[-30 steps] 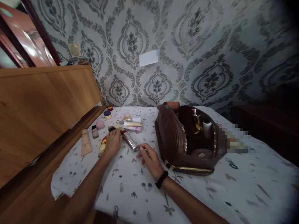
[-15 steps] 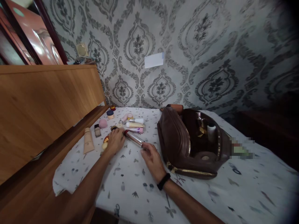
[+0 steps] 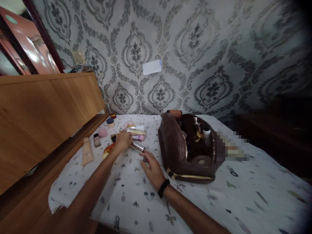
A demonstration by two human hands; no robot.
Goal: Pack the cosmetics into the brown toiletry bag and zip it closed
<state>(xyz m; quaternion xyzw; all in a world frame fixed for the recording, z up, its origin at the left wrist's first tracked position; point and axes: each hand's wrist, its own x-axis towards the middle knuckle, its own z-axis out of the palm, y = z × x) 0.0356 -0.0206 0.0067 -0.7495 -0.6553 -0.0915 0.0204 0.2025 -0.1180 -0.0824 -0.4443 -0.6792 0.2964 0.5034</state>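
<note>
1. On the patterned cloth, between the two hands, lies a silver tube, slanting down toward the right hand.
2. The left hand is over the tube's far end, its fingers bent downward; they cover that end, so I can't tell whether they grip it.
3. The right hand has its fingers loosely bent and parted, the thumb held away from them, with the fingertips right by the tube's near end. Whether they touch it, I can't quite make out. A black band circles that wrist.
4. Just beyond the left hand lie a white tube, a gold tube and a pink tube, bunched close together.
5. Over on the left side are a peach tube standing cap-end away, a small bottle, a pink ball and a dark-lidded jar.
6. To the right sits a brown bag, gaping open, a white bottle inside it.
7. Behind it all rises the grey patterned wall.
</note>
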